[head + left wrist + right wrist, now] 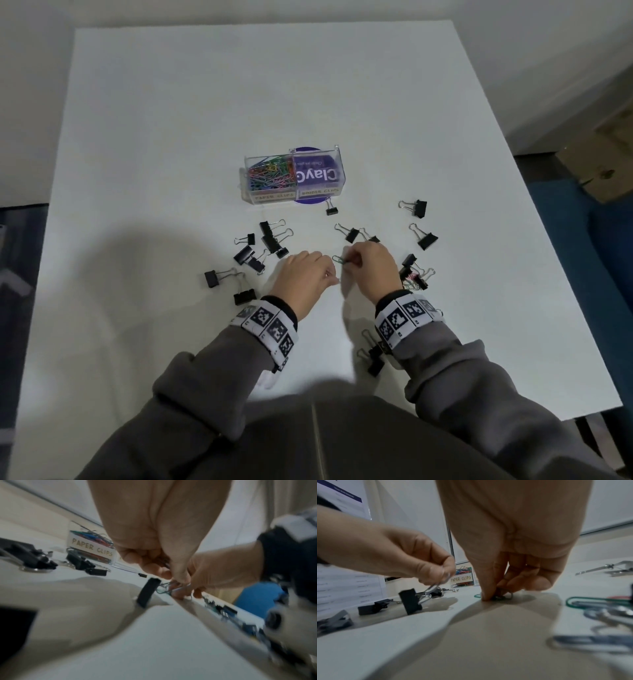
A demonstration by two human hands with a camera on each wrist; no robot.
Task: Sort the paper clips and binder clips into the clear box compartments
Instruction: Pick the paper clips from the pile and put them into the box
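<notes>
My left hand (pixel 412 561) holds a black binder clip (pixel 410 601) by its wire. My right hand (pixel 371 265) pinches a green paper clip (pixel 339 261) on the white table (pixel 171 120). The clear box (pixel 293 178) sits further back. The floor (pixel 582 222) is blue.

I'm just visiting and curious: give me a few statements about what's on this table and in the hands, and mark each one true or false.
1. The left hand holds a black binder clip by its wire handle. True.
2. The right hand is empty and lifted off the table. False: its fingers pinch a green paper clip at the table surface.
3. The clear box has coloured paper clips in its left compartment. True.
4. The binder clips compartment is packed full of black clips. False: no clips show in it; the black clips lie on the table.
</notes>
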